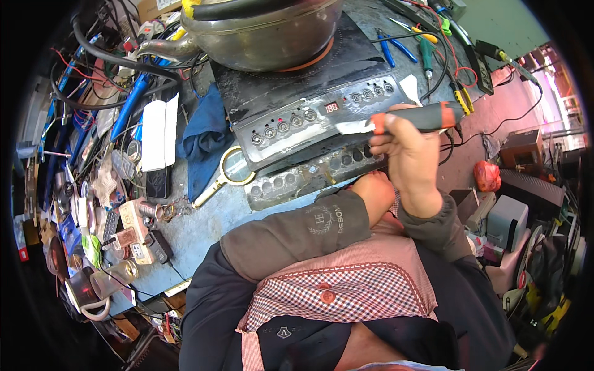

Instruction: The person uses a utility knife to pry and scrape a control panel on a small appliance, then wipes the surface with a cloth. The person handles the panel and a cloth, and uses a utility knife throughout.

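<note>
My right hand (pixel 411 151) is wrapped round the black and orange handle of a knife-like scraper (pixel 356 127). Its flat pale blade points left, over the front panel of a black induction cooker (pixel 315 123) with a lit red display. My left forearm crosses in front of me, and my left hand (pixel 375 195) is by the right end of a worn grey button panel (pixel 309 177). That hand's fingers are mostly hidden, so their grip does not show. The panel lies along the cooker's near edge. A large metal kettle-like pot (pixel 266 40) stands on the cooker.
Left of the panel are a magnifying glass (pixel 236 166) and a blue cloth (pixel 207 130). Cables, tools and a glass jar (pixel 117 278) crowd the table's left side. Blue pliers (pixel 393 48) and a green screwdriver (pixel 427 57) lie behind right. Boxes and appliances (pixel 507 219) fill the right.
</note>
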Action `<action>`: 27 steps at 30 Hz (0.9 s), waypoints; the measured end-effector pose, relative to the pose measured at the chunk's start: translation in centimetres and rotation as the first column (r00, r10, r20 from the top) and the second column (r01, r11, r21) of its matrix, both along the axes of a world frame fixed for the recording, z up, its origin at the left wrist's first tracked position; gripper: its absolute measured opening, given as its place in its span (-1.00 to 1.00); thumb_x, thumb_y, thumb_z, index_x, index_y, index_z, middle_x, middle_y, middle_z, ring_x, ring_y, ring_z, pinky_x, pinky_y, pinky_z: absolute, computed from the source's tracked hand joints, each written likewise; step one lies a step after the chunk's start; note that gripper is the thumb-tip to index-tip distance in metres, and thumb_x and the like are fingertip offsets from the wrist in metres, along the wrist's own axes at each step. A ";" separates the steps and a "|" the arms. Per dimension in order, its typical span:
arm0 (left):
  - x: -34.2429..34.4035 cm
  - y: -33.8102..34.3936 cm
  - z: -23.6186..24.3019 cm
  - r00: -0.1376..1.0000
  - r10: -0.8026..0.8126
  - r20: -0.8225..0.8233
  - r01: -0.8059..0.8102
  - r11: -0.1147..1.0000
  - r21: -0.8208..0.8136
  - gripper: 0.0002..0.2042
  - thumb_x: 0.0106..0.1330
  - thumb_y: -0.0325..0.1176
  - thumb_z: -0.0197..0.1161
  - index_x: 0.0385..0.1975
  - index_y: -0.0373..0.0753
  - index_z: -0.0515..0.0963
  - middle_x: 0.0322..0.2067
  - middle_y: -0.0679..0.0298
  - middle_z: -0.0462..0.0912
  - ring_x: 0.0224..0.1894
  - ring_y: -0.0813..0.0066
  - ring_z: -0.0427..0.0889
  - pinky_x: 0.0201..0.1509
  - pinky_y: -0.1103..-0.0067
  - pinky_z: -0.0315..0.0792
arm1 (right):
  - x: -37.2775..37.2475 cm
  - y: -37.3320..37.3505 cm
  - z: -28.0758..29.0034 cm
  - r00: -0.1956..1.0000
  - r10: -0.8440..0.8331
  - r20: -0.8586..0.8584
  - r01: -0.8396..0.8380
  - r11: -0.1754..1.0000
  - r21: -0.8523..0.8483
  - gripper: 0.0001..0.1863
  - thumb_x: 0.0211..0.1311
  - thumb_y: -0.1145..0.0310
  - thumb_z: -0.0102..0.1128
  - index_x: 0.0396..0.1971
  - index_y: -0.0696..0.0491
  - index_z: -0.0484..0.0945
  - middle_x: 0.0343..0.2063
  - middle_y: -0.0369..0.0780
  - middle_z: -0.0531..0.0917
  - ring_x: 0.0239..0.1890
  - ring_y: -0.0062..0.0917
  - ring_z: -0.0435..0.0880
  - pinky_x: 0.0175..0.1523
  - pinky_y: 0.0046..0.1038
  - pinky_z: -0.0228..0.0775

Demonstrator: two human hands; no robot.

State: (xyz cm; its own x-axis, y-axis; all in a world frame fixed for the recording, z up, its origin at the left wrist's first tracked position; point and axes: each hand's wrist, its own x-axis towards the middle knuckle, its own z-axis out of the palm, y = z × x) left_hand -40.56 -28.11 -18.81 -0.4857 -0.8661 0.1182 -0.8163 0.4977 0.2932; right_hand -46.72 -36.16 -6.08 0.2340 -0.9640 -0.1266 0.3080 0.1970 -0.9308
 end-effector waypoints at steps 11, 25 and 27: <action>0.4 0.4 2.8 0.956 -0.001 0.293 0.005 1.000 -0.012 -0.80 0.29 -0.33 0.30 -0.22 -0.29 0.74 -0.25 0.08 0.76 -0.14 0.15 0.79 0.02 0.38 0.59 | -6.0 -8.0 1.9 0.974 0.175 -0.142 -0.196 0.969 -0.153 -0.60 0.36 0.47 0.47 0.14 0.23 0.60 -0.25 -0.15 0.80 -0.37 -0.51 0.85 -0.38 -0.61 0.65; 0.9 0.2 3.4 0.967 -0.042 0.252 0.043 0.999 0.001 -0.78 0.32 -0.35 0.26 -0.18 -0.33 0.72 -0.21 0.06 0.77 -0.15 0.19 0.80 -0.06 0.38 0.62 | -3.4 -14.5 5.7 0.747 0.604 -0.278 -0.616 0.786 0.052 -0.58 0.26 0.47 0.53 0.09 0.22 0.66 -0.25 -0.15 0.82 -0.38 -0.58 0.85 -0.36 -0.64 0.71; 0.8 0.3 3.3 0.962 -0.023 0.273 0.031 0.999 -0.025 -0.79 0.32 -0.35 0.26 -0.19 -0.32 0.72 -0.22 0.07 0.77 -0.16 0.20 0.80 -0.07 0.39 0.62 | -3.0 -15.1 5.7 0.725 0.623 -0.293 -0.638 0.768 0.055 -0.57 0.25 0.48 0.54 0.10 0.21 0.66 -0.25 -0.15 0.82 -0.37 -0.57 0.85 -0.35 -0.62 0.73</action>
State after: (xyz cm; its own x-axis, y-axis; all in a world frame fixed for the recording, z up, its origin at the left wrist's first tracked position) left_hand -39.77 -27.82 -15.47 -0.5262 -0.8504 0.0029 -0.8494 0.5257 0.0464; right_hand -49.67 -51.25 -0.40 0.7520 -0.6132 -0.2420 -0.1435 0.2061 -0.9680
